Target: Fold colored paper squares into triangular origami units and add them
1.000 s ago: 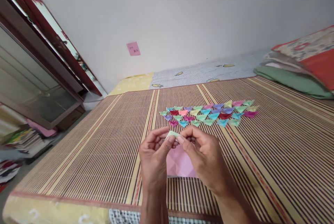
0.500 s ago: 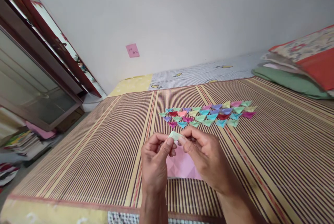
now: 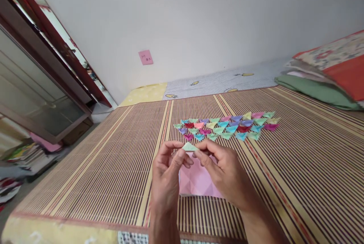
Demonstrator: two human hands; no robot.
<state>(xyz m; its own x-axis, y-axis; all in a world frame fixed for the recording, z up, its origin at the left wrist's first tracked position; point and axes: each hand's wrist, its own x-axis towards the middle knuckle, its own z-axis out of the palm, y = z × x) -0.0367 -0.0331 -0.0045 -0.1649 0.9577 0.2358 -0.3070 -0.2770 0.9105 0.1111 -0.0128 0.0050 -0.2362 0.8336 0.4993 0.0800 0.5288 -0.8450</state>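
Observation:
A small pale green folded paper triangle (image 3: 190, 147) is held up between my two hands, point upward. My left hand (image 3: 167, 172) pinches its left corner between thumb and fingers. The right corner is in the pinch of my right hand (image 3: 220, 170). Beneath my hands a pink sheet of paper (image 3: 196, 179) with crease lines lies on the striped mat (image 3: 113, 168), partly covered by my right hand. Beyond them, several small folded paper boats (image 3: 218, 130) in many colours lie in rows.
Folded bedding (image 3: 318, 88) is stacked at the right by the wall. A pink note (image 3: 146, 57) is stuck to the white wall (image 3: 199, 20). At the far left stand a glass-paned door (image 3: 36, 92) and a pile of books (image 3: 24, 155).
The fingers have shifted outward along the green paper, so more of the triangle shows. Both hands still hold it in nearly the same place.

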